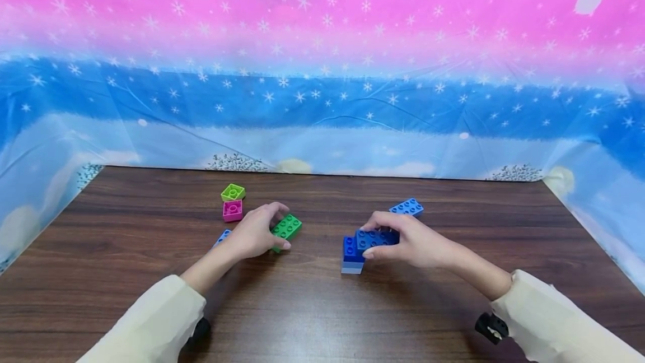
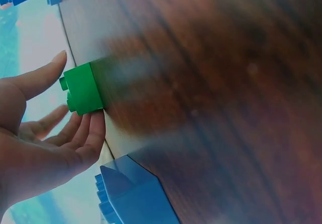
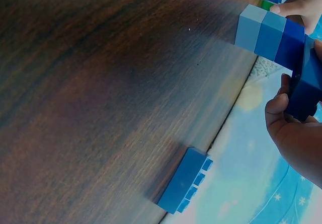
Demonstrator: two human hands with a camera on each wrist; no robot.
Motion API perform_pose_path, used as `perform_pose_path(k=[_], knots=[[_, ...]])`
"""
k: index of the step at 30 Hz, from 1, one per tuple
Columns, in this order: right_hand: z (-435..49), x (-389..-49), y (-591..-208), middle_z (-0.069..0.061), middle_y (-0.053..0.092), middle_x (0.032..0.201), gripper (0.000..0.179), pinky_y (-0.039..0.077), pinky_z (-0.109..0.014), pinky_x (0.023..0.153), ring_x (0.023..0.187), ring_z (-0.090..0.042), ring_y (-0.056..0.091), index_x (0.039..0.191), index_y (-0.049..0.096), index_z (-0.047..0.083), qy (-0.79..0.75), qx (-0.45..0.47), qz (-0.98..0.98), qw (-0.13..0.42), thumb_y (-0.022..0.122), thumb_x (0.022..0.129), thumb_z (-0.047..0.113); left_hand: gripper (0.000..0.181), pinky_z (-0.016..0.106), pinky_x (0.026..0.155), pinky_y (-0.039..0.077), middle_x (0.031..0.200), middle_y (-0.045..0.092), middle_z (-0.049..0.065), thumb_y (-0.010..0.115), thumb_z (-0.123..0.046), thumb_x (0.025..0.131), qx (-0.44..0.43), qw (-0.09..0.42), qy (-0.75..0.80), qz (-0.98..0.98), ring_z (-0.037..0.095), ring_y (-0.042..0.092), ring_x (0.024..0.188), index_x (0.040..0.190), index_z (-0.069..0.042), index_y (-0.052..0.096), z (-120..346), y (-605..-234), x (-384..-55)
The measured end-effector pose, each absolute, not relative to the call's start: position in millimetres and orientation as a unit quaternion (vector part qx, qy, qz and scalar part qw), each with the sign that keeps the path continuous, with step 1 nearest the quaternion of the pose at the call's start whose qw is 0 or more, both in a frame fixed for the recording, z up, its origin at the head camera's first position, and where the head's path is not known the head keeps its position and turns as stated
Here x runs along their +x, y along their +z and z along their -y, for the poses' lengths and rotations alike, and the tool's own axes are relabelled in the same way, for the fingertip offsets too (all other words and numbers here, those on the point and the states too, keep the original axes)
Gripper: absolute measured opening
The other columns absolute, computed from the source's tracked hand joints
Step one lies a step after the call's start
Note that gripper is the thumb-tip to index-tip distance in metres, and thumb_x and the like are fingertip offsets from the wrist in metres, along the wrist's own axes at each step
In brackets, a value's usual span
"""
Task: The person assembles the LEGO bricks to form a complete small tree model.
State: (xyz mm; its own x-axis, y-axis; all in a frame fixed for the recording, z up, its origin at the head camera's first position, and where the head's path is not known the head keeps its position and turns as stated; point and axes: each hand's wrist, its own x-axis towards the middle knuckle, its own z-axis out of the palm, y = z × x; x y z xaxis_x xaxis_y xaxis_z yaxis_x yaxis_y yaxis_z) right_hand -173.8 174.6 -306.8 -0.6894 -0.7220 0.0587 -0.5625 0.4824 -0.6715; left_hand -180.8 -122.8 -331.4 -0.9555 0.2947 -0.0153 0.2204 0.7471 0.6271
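Observation:
In the head view my right hand [image 1: 410, 240] pinches a blue 2x4 toy building brick [image 1: 374, 239] between thumb and fingers. That brick is at the top right of a small stack of bricks [image 1: 351, 266], dark blue above lighter blues; whether it is seated there I cannot tell. My left hand [image 1: 257, 232] is around a green brick [image 2: 83, 89] on the table. Fingers touch its one side, while the thumb looks slightly apart from it in the left wrist view.
Left of my left hand lie a lime brick [image 1: 233, 192] and a pink brick [image 1: 232, 211], both hollow side up. A blue brick [image 1: 222, 236] is partly hidden by that wrist. Another blue brick [image 1: 407, 207] lies behind my right hand. A patterned cloth [image 1: 322, 99] borders the table.

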Motion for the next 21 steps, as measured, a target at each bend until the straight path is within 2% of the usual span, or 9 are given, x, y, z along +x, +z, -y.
perform_pose_path(k=[21], knots=[[-174.7,-173.2,-305.7,-0.001,0.058,0.108,0.028,0.048,-0.03,0.075,0.093,-0.015,0.055,0.111,0.056,0.016,-0.347,-0.371,-0.853,0.122,0.063,0.087,0.03,0.047,0.038,0.08,0.044,0.109,0.059,0.011,0.076,-0.008,0.074,0.163,0.104,0.343,-0.919,0.023,0.054,0.095,0.116,-0.003,0.055,120.9,-329.8,-175.1]])
